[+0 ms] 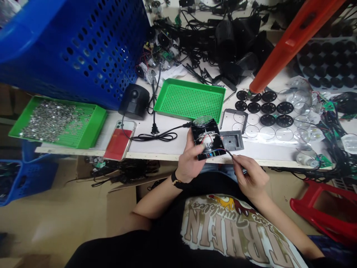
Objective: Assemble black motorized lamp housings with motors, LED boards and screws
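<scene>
The housing is over the near edge of the counter, open side up, in the left hand, which grips it from 8 o'clock, thumb on the rim, the other fingers mostly hidden behind. The right hand, at 4 o'clock from the housing, has its fingers pinched on a dark lead that leaves the housing's lower right corner. Thin red wires show inside, and their joints look easy to strain, so the lead is probably best drawn gently, in line with its exit, with some slack left. A steady left grip, thumb clear of the wires, should keep the housing from twisting. The cord at 9 o'clock ends in a plug close to the housing and could snag; whether they are joined is unclear. Around the housing, the grey frame lies just beside it at 3 o'clock, the green tray at 11 and the phone well apart at 9
</scene>
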`<action>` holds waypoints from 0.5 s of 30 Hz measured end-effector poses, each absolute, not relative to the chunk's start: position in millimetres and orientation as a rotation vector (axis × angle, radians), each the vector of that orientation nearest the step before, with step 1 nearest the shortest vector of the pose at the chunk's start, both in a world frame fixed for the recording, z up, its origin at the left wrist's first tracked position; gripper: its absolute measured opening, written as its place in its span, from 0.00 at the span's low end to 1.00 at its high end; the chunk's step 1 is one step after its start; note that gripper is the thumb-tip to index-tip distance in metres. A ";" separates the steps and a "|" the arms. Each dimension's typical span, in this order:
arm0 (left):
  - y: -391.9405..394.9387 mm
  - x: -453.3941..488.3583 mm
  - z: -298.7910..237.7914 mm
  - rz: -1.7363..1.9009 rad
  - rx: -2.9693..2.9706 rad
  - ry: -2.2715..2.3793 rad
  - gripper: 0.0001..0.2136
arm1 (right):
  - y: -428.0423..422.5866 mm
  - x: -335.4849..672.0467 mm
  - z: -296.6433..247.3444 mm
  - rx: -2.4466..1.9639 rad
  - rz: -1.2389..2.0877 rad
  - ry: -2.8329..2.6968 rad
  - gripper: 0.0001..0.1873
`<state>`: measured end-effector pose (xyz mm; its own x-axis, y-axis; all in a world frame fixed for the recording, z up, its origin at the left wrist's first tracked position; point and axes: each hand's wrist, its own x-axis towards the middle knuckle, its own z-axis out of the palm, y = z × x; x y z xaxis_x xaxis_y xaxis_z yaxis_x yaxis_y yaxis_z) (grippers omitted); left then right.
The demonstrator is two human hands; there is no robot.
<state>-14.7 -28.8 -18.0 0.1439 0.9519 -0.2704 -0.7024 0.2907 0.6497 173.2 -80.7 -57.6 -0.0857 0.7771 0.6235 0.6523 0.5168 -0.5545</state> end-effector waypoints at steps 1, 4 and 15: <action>-30.2 -14.0 -21.3 1.247 0.443 0.736 0.47 | -79.5 172.9 -53.6 -1.199 0.130 -1.842 0.21; -35.4 -11.2 -28.4 1.271 0.509 0.797 0.55 | -76.0 172.5 -39.6 -1.231 0.087 -1.980 0.21; -47.0 -5.1 -31.2 1.335 0.692 0.845 0.56 | -63.2 152.6 7.1 -1.406 0.216 -2.123 0.10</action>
